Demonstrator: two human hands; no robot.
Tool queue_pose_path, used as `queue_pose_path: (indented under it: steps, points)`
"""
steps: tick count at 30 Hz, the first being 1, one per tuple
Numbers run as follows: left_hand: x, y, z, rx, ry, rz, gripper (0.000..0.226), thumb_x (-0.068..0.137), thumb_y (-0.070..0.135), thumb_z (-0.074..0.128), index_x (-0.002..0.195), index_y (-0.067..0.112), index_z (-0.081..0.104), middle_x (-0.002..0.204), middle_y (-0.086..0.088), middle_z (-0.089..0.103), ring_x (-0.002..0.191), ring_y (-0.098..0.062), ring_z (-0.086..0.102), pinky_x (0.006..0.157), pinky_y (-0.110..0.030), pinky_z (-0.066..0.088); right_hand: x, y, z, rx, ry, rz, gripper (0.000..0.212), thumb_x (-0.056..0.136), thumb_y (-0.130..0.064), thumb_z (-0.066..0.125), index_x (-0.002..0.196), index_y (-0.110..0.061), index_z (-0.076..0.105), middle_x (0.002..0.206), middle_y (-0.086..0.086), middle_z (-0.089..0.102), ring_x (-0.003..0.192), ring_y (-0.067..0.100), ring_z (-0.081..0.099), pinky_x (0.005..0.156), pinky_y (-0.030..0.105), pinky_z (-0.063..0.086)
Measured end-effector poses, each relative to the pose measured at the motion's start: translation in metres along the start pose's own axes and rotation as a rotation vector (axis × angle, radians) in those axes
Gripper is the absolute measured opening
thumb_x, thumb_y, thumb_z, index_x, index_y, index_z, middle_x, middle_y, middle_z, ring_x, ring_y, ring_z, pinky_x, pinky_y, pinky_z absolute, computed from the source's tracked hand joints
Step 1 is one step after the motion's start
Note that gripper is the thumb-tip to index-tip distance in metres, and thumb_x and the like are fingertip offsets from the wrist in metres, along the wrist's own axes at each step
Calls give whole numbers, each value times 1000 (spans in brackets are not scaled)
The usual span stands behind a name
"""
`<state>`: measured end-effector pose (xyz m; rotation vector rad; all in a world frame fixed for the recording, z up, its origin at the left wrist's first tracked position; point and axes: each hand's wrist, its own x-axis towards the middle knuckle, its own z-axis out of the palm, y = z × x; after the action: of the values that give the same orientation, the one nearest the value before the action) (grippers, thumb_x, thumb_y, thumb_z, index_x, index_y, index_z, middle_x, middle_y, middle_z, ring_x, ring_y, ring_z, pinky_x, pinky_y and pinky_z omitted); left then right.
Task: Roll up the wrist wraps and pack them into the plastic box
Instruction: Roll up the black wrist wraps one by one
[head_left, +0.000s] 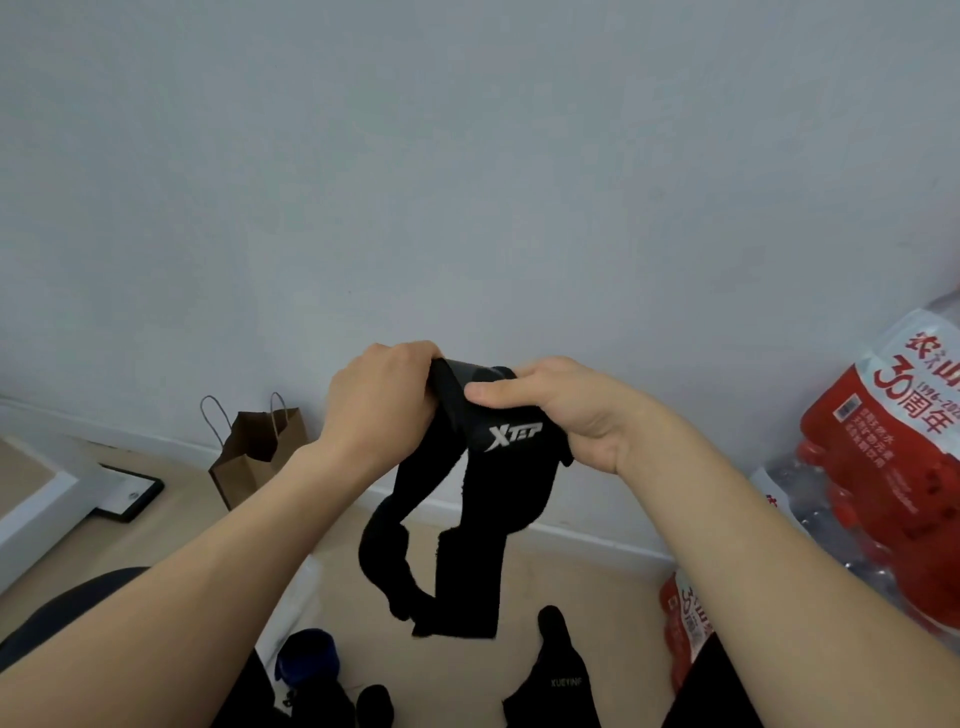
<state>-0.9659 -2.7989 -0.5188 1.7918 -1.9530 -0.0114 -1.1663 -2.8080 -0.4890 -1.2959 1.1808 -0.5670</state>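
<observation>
Right now the person is holding a black wrist wrap (498, 499) up in front of the pale wall (467, 182), well above the floor (582, 566). The left hand (384, 400) is clenched over the wrap's upper end, its fingers curled round the cloth. The right hand (566, 410) is grasping the same wrap just beside it, with the thumb laid flat across the top of the band and the other fingers hidden behind. A white XTEP logo (514, 435) shows on the band just under that thumb. Below the 2 hands the wrap hangs loose in 2 strands, a narrower twisted 1 on the left and a wider flat 1 on the right, which meet at the bottom in the air.

A brown paper bag (260, 447) with 2 looped handles stands open by the wall behind the left forearm. To the right are packs of bottled water (883, 493) in red and white wrapping. Low down, near the lower edge of the view, there is what looks like a foot in a black sock (561, 670), and a blurred dark blue thing (309, 657) I cannot identify.
</observation>
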Motion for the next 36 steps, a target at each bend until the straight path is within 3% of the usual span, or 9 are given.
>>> queue_pose_path:
  steps: [2, 7, 12, 15, 17, 20, 23, 28, 36]
  points:
    - [2, -1, 3, -26, -32, -18, 13, 97, 14, 52, 94, 17, 64, 81, -5, 66, 81, -37, 63, 61, -39, 45, 0, 0, -5, 45, 12, 19, 17, 91, -16, 84, 76, -9, 81, 81, 12, 78, 65, 23, 75, 61, 28, 60]
    - [3, -2, 5, -261, -20, -27, 28, 93, 25, 65, 70, 13, 56, 61, -5, 57, 63, -30, 53, 56, -35, 36, -5, -8, -8, 27, 68, -1, 21, 96, -22, 80, 97, -1, 75, 77, 9, 76, 56, 15, 68, 51, 18, 51]
    - [6, -3, 3, -637, 33, -99, 10, 96, 11, 72, 90, 20, 71, 70, 9, 74, 60, -2, 62, 58, -15, 45, -10, -12, -4, 81, 27, -37, 30, 105, -24, 70, 79, -8, 66, 59, 2, 66, 40, 10, 58, 42, 15, 44]
    - [4, -2, 3, -709, -48, -32, 29, 99, 2, 66, 110, 24, 80, 87, 9, 82, 84, -9, 76, 75, -24, 58, -10, -10, -4, 137, 8, -2, 57, 106, -29, 67, 51, -17, 68, 49, -2, 58, 36, 9, 54, 39, 16, 42]
    - [2, 0, 6, -706, -84, -15, 32, 97, 0, 63, 98, 25, 84, 85, 3, 81, 78, -15, 73, 72, -30, 55, -10, -9, -5, 127, 23, 11, 63, 105, -31, 68, 43, -17, 68, 49, -1, 59, 37, 10, 56, 39, 16, 43]
    - [2, 3, 14, -814, -130, -177, 23, 95, 4, 65, 84, 14, 82, 75, -7, 73, 70, -18, 59, 67, -32, 45, -14, -11, -8, 37, 82, 24, 37, 99, -33, 76, 68, -13, 75, 59, 4, 65, 43, 15, 61, 44, 20, 48]
    - [2, 3, 20, -927, -151, -335, 18, 92, 4, 73, 82, 14, 85, 77, -9, 77, 66, -16, 65, 66, -28, 54, -16, -11, -12, -6, 92, 85, 27, 95, -32, 81, 91, -6, 75, 69, 8, 71, 52, 20, 67, 50, 24, 53]
    - [4, 4, 23, -957, -134, -369, 31, 90, -9, 69, 81, 17, 84, 77, -9, 81, 64, -21, 76, 58, -26, 59, -21, -11, -17, -68, 13, 173, 26, 95, -31, 82, 90, -7, 75, 70, 9, 72, 53, 22, 69, 52, 27, 55]
    - [3, 5, 19, -175, 60, 124, 52, 90, 6, 53, 124, 38, 76, 96, 3, 80, 90, -33, 68, 72, -43, 56, -21, -11, -17, 58, 52, 175, 27, 97, -30, 77, 78, -11, 78, 67, 6, 73, 48, 20, 68, 47, 24, 53]
